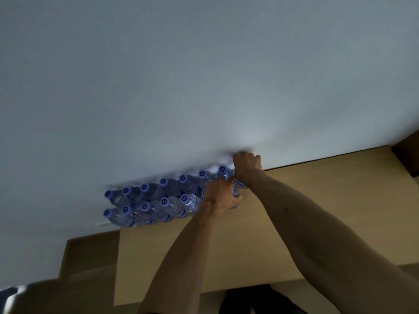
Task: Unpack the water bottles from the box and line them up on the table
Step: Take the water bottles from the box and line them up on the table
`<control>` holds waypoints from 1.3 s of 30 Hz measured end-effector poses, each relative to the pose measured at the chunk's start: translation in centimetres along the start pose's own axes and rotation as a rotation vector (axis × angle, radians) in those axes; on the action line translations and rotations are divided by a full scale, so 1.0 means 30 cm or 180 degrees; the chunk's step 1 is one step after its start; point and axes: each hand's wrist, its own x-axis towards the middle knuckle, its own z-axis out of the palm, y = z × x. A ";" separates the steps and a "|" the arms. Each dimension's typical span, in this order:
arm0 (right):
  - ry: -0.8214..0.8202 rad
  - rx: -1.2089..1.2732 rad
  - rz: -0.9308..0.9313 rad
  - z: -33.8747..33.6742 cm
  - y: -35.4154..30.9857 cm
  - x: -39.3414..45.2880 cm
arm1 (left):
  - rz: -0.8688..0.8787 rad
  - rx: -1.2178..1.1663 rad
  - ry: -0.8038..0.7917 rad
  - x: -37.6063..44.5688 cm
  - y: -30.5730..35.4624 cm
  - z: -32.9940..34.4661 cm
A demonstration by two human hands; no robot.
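Several clear water bottles with blue caps (165, 201) stand in two rows on the light wooden table (306, 211), close against the pale wall. My left hand (221, 197) grips a bottle (235, 194) at the right end of the front row. My right hand (247, 165) is curled round the upper part of another bottle (240, 184) at the right end of the back row, next to the wall. Both held bottles are mostly hidden by my hands. No box is in view.
The wall (204, 75) fills the upper half of the view. The table's near edge (204, 298) runs along the bottom, with a dark shape (249, 300) below it. A lower wooden surface (90, 252) lies at left, and a dark brown object (408, 155) at far right.
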 end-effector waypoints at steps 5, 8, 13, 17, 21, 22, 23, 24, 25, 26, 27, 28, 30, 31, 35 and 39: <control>0.0108 0.0082 0.0250 -0.060 -0.022 -0.049 | -0.0179 0.0229 0.0603 0.013 -0.076 -0.151; 0.0244 0.0150 0.0383 -0.104 -0.012 -0.105 | -0.0413 0.0212 0.0805 0.026 -0.120 -0.233; 0.0376 0.0324 0.0740 -0.167 0.089 -0.227 | -0.0135 0.0121 0.0898 0.025 -0.085 -0.328; 0.0432 0.0372 0.1114 -0.207 0.209 -0.343 | 0.0286 0.0274 0.0769 0.024 -0.029 -0.351; 0.0606 0.0400 0.1596 -0.211 0.392 -0.503 | 0.0704 0.0171 0.0616 0.048 0.128 -0.344; 0.0648 0.0410 0.1704 -0.208 0.437 -0.538 | 0.0766 0.0105 0.0589 0.053 0.178 -0.341; 0.0686 0.0424 0.1846 -0.203 0.496 -0.589 | 0.0878 0.0085 0.0555 0.059 0.253 -0.341; 0.0706 0.0442 0.1982 -0.198 0.549 -0.635 | 0.0989 0.0091 0.0514 0.061 0.324 -0.340; 0.0733 0.0473 0.2151 -0.190 0.613 -0.691 | 0.1129 0.0113 0.0462 0.063 0.415 -0.344; 0.0760 0.0509 0.2301 -0.184 0.673 -0.745 | 0.1250 0.0132 0.0412 0.063 0.503 -0.350; 0.0783 0.0558 0.2442 -0.175 0.729 -0.794 | 0.1351 0.0150 0.0379 0.063 0.585 -0.354; 0.0812 0.0615 0.2607 -0.163 0.796 -0.858 | 0.1460 0.0186 0.0356 0.062 0.683 -0.360; 0.0799 0.0683 0.2903 -0.140 0.924 -0.985 | 0.1653 0.0266 0.0334 0.057 0.868 -0.370; 0.0778 0.0700 0.3026 -0.130 0.988 -1.047 | 0.1738 0.0289 0.0328 0.054 0.958 -0.374; 0.0759 0.0800 0.3522 -0.091 1.269 -1.295 | 0.1987 0.0409 0.0353 0.032 1.333 -0.370; 0.0960 0.0834 0.3790 -0.059 1.538 -1.506 | 0.2173 0.0587 0.0298 0.012 1.687 -0.345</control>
